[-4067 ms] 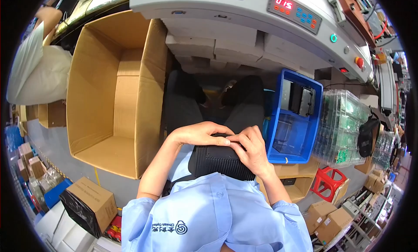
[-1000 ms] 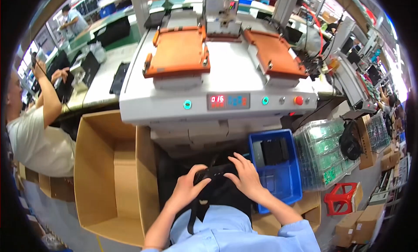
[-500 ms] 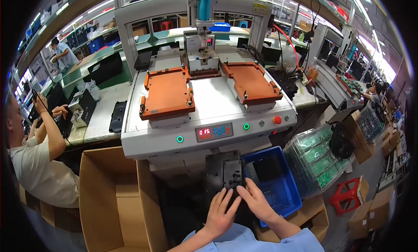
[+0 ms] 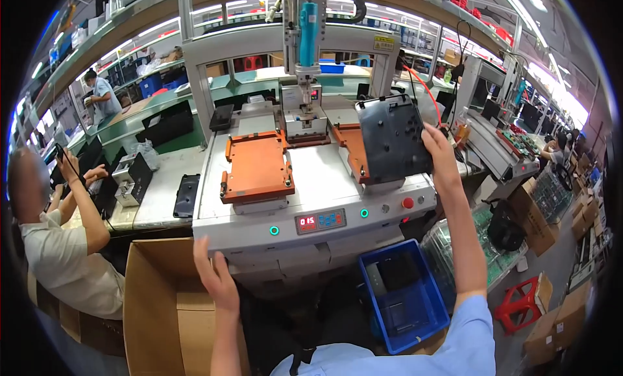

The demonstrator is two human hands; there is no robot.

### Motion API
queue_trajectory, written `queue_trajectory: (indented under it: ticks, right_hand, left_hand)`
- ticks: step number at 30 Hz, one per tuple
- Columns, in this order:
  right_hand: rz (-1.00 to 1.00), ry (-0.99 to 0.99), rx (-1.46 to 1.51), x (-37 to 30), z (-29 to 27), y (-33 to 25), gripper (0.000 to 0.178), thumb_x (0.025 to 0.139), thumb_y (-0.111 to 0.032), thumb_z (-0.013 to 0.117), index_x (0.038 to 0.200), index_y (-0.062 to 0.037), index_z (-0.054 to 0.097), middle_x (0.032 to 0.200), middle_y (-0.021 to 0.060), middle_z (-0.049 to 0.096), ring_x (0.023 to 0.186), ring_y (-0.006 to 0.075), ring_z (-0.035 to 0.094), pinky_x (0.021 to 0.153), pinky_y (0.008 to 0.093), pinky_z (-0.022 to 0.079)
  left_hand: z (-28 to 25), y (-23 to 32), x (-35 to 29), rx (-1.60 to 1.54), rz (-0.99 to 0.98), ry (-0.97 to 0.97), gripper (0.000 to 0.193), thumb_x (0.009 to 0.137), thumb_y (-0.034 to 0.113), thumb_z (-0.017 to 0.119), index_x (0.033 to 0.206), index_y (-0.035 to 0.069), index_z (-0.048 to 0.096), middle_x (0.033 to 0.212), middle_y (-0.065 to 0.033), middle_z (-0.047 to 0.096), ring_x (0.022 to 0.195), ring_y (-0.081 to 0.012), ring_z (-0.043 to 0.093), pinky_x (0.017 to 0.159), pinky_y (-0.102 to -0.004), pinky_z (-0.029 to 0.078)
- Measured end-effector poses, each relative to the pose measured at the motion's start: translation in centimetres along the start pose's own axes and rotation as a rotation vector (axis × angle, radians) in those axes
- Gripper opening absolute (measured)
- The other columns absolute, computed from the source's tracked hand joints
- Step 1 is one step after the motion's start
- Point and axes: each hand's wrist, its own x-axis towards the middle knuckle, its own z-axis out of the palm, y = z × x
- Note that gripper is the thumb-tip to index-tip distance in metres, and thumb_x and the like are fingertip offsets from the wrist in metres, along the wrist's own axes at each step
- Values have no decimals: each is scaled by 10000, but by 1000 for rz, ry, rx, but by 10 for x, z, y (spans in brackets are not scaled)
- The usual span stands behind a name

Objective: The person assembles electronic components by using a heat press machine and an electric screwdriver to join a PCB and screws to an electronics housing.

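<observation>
In my right hand [image 4: 441, 156] is a black plastic panel [image 4: 394, 142], gripped by its right edge. The panel stands tilted above the right orange fixture [image 4: 348, 137] and hides most of it; whether they touch I cannot tell. My left hand [image 4: 218, 280] is open and holds nothing, raised by the machine's front left corner, above the cardboard box's edge. The left orange fixture [image 4: 255, 171] carries nothing. Between the two fixtures, farther back, hangs the vertical screwdriving head [image 4: 307, 71] of the white machine [image 4: 318, 188].
Below the machine, a cardboard box [image 4: 150, 291] stands left and a blue bin [image 4: 403, 317] with dark parts right. Buttons and a lit display [image 4: 319, 221] line the machine's front. Another person [image 4: 68, 252] works at the left. A red stool [image 4: 520, 304] stands right.
The black panel went from my lap up to the right fixture in my right hand. My left hand let go of it and moved left. The view has shifted slightly.
</observation>
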Motion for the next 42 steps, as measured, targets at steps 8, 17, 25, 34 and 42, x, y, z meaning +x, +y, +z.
queue_trajectory:
  ticks: [8,17,25,34,42]
  right_hand:
    - [3,20,-430,107,-33,105,297,924,-202,542,1054,49,635,927,30,645,853,100,559,791,253,433]
    - [398,-226,-549,83,-23,109,296,821,-180,646,1007,46,689,865,68,693,786,127,612,740,276,466]
    - [384,-98,-463,53,-33,101,249,916,-261,599,935,-17,648,829,1,632,741,66,548,692,238,442]
    - [-89,174,-697,-8,-28,91,239,829,-237,699,918,-17,674,881,62,629,825,142,573,731,271,439]
    - [-310,73,-688,-17,-25,82,165,830,-162,678,931,-32,691,964,70,622,946,195,560,828,308,424]
  left_hand:
    - [23,-66,44,117,-134,134,342,1018,200,399,1279,-6,477,1250,-160,522,1167,-292,490,1007,-351,360]
    - [32,-84,40,449,70,272,287,968,95,416,1183,5,582,1222,-193,544,1114,-368,521,934,-419,415]
    - [32,-80,40,401,87,232,303,972,98,408,1203,-2,576,1207,-203,547,1120,-361,520,953,-416,403]
    - [31,-82,40,381,84,217,314,970,110,410,1208,-7,579,1203,-213,546,1129,-358,516,969,-413,391]
    - [31,-79,40,380,65,209,313,976,113,401,1204,-5,579,1203,-211,546,1138,-355,511,973,-415,387]
